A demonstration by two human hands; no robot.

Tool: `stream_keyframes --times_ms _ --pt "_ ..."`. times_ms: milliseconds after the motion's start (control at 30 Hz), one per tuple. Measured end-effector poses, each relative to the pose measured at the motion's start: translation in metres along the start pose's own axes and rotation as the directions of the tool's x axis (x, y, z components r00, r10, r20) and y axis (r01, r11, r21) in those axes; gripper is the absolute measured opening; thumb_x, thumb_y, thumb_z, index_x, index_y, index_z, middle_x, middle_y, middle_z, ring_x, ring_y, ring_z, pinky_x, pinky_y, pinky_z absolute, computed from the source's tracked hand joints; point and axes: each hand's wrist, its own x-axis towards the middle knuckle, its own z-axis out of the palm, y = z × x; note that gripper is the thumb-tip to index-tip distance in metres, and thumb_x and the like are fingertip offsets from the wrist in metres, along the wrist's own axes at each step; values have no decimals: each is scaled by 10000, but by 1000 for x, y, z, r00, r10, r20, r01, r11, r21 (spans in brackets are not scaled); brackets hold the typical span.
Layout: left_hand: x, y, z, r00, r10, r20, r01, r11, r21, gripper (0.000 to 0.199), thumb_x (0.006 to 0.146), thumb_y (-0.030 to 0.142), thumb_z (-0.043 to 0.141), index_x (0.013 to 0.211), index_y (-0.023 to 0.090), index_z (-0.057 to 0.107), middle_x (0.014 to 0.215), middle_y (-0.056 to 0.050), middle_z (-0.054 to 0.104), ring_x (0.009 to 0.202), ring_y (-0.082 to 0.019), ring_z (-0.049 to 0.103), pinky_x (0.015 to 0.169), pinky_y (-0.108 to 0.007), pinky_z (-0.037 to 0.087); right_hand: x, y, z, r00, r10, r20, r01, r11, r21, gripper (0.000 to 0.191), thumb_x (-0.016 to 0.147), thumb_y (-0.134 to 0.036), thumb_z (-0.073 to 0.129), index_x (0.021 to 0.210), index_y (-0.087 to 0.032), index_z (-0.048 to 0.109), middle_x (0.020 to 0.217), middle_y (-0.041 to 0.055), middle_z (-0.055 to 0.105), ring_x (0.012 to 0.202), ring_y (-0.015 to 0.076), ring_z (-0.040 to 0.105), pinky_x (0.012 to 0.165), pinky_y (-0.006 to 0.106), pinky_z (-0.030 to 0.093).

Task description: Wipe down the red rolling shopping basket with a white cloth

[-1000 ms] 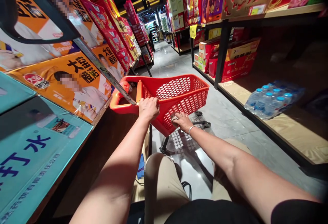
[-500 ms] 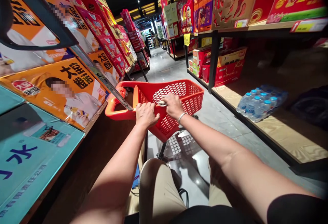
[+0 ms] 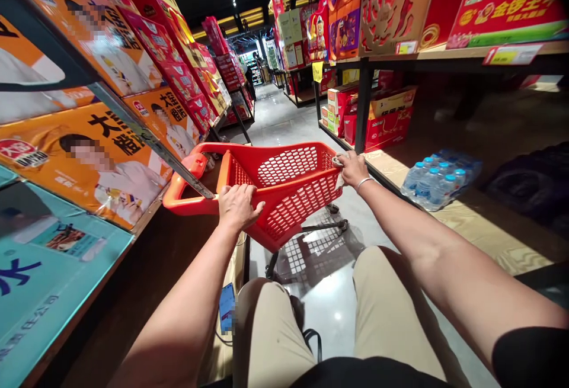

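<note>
A red plastic shopping cart [image 3: 245, 163] with mesh sides stands in front of me, turned with its long side toward me. My left hand [image 3: 237, 205] is closed over the near rim, close to the handle end. At the far right corner of the basket, my right hand [image 3: 352, 169] presses a pale, crumpled cloth [image 3: 340, 176] against the rim; most of the cloth is hidden by the fingers. A metal bar [image 3: 153, 139] with a dark grip slants from the cart's left part to the upper left. The basket floor is mostly hidden.
Stacked orange cartons [image 3: 84, 163] and a turquoise box [image 3: 48, 293] line the left. A phone [image 3: 227, 308] lies low beside my knee. To the right, a black-framed shelf [image 3: 367, 103] holds gift boxes above and shrink-wrapped water bottles [image 3: 433, 180] below. A tiled aisle [image 3: 284, 115] runs ahead.
My right hand has slid with the cloth along the rim, rightward to the far corner. My left hand keeps its grip. The view has shifted slightly, and my legs are farther apart.
</note>
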Motion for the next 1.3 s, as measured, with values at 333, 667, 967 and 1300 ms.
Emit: stream_keyframes --times_ms 333,667,967,1300 --pt "-1 0 -1 1000 -3 -9 3 1000 -4 383 858 508 572 1093 217 654 1064 -114 722 1006 -324 622 1001 -499 356 -64 -151 45 880 -464 -98 475 862 178 507 923 -112 528 1376 -314 637 1535 43 450 1244 275 403 1085 435 391" --pt "-4 -1 -1 1000 -14 -5 14 1000 -3 331 843 434 554 1074 219 655 1043 -109 718 990 -322 619 1001 -504 353 -87 -96 106 691 -709 141 704 704 88 298 1049 -317 480 1216 -421 704 1444 -30 576 1385 239 344 1161 499 285" --pt "-6 0 -1 1000 -26 1 26 999 22 305 840 437 568 1071 251 637 1054 -92 724 1005 -316 617 1009 -496 355 -100 -38 96 689 -655 311 678 734 42 175 974 -261 614 954 -304 782 1242 61 673 1159 250 460 940 422 375" --pt "-6 0 -1 1000 -8 -20 8 1000 -9 323 840 428 551 1069 223 649 1043 -103 718 989 -324 616 1008 -505 349 -78 -41 89 898 -438 -45 440 897 43 290 1015 -277 531 1167 -377 757 1377 12 598 1326 253 383 1140 430 335"
